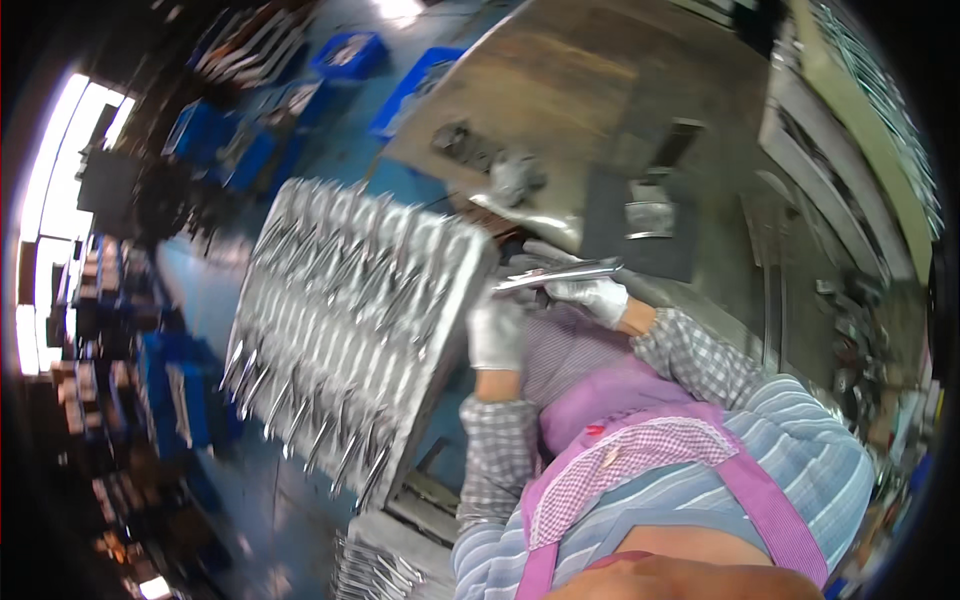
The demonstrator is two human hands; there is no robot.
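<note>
In right hand (597,294) | shiny metal bar (560,274) | long axis left-right, slightly slanted

White gloves cover both hands, left (495,335) and right (595,295), and the metal piece (560,274) at them gleams silver. Behind the hands, the sleeve covers (497,440) are grey-and-white checked, the shirt (810,430) is pale blue with white stripes, and the apron (600,395) is purple with a pink-and-white gingham band (565,470). Left of the hands, the rack (462,262) is silvery grey and the floor (270,500) blue. Beyond them, the desk (560,80) is mottled brown, the mat (605,215) dark grey, the bin (385,125) bright blue.
</note>
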